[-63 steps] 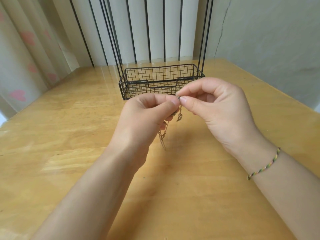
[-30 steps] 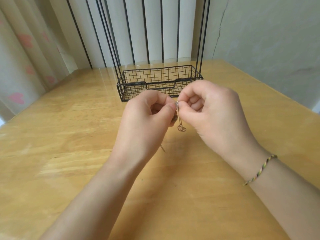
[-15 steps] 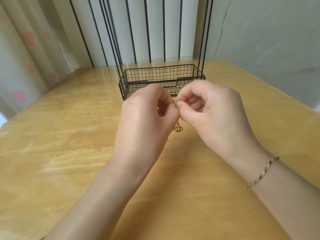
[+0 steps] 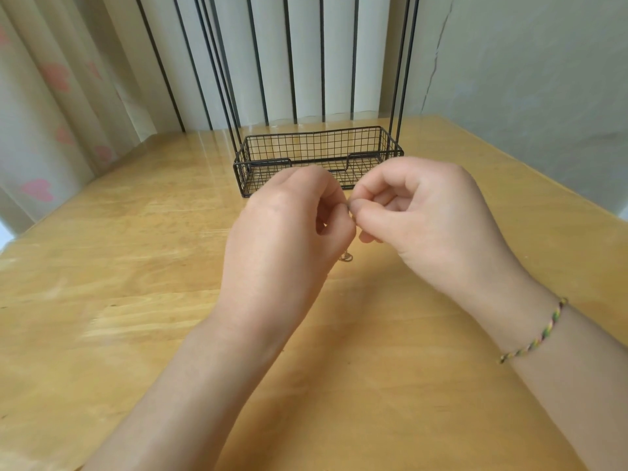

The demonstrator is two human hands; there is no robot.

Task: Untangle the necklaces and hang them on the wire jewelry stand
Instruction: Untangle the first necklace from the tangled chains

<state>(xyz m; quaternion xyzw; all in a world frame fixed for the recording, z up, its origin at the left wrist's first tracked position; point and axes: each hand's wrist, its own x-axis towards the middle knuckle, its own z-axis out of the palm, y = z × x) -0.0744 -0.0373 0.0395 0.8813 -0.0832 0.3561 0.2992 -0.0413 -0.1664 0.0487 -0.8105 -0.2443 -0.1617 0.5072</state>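
The left hand (image 4: 289,239) and right hand (image 4: 431,219) meet fingertip to fingertip above the worktop (image 4: 136,266), each grip pinched shut on the necklace (image 4: 350,208) at the same small spot, probably so thumb and forefinger on both sides can tease a knot or clasp apart. Most of the chain is hidden behind the left hand, and only a small pendant (image 4: 346,257) dangles below, close to the wood. The wire jewelry stand (image 4: 319,154) sits just beyond the hands, its upper bars out of view, likely kept near so a freed necklace can go straight onto it.
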